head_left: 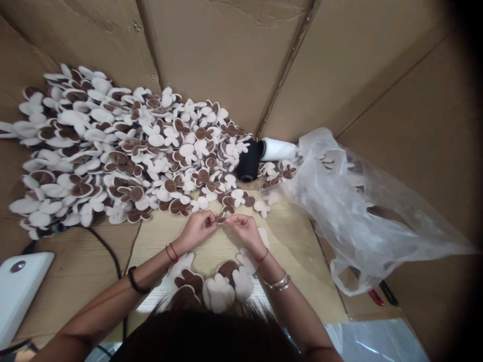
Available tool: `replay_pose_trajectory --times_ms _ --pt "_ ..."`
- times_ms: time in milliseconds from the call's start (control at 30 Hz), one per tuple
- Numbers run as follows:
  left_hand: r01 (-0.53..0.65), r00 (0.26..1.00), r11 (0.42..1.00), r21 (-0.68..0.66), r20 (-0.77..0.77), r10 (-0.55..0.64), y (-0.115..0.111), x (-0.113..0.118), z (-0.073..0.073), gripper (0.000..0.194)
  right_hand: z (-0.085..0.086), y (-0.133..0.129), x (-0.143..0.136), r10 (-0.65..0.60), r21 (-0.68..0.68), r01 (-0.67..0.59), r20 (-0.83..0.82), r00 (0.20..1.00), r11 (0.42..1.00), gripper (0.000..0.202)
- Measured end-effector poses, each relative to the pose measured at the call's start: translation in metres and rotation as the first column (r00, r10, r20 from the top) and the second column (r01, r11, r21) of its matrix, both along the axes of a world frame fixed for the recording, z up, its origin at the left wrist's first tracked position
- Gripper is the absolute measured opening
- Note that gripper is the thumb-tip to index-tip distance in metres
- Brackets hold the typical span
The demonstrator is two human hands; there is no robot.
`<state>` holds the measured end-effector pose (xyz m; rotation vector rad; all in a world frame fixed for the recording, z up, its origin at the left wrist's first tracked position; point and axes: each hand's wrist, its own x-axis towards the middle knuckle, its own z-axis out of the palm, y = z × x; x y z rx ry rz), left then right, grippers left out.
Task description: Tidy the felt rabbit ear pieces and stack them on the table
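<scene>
Both of my hands meet over the pale board, near the front edge of a big pile. My left hand [198, 229] is closed, its thumb and fingers pinching one end of a small brown-and-white fabric piece [221, 220]. My right hand [245, 230] pinches the other end, fingers bent toward the left hand. The fingers cover much of this piece, so its full outline is hidden. Between my forearms lie several bunny-shaped plush pieces [219, 292], white on one side and brown on the other. More plush pieces [228, 202] lie just beyond my fingertips.
The heap of plush pieces [124, 146] fills the back left. Black [248, 161] and white [279, 149] thread cones lie behind my hands. A clear plastic bag [332, 196] spreads at right, near red [376, 297] and black [388, 293] pen-like items. A white device [24, 294] and cable [109, 249] are left.
</scene>
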<state>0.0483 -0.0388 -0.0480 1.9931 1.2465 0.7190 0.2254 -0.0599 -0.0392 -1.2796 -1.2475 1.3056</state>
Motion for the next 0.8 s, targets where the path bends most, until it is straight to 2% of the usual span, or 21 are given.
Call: replay_pose_trajectory --times_ms 100,200,267,467,600,700,800 --pt "-0.073 0.974 0.989 -0.128 0.205 0.099 0.002 0.003 0.0 0.009 0.003 -0.005 -0.008 -0.059 0.009 0.059 -0.001 0.998 0.998 0.03" --pt "-0.061 0.932 0.981 -0.184 0.341 0.122 0.002 0.008 0.006 0.013 0.001 -0.009 -0.015 -0.121 0.025 0.12 0.036 0.992 0.992 0.03" --pt "-0.041 0.919 0.978 -0.206 0.376 0.117 0.002 0.01 0.011 0.014 0.0 -0.011 -0.018 -0.175 0.06 0.171 0.074 0.982 0.983 0.031" --pt "-0.061 0.938 0.986 -0.154 0.328 0.109 -0.003 0.019 0.018 0.01 0.001 -0.019 -0.023 -0.34 0.211 0.303 0.166 0.926 0.929 0.031" --pt "-0.061 0.957 0.995 -0.082 0.277 0.081 -0.009 0.024 0.023 0.008 -0.001 -0.021 -0.025 -0.366 0.23 0.324 0.172 0.915 0.918 0.031" --pt "0.019 0.97 0.998 0.062 0.239 -0.033 -0.009 0.022 0.029 0.006 -0.002 -0.021 -0.026 -0.343 0.188 0.323 0.088 0.935 0.928 0.03" --pt "0.133 0.97 0.975 0.176 0.18 -0.165 -0.008 0.017 0.034 0.005 -0.002 -0.021 -0.027 -0.317 0.161 0.305 0.051 0.947 0.939 0.031"
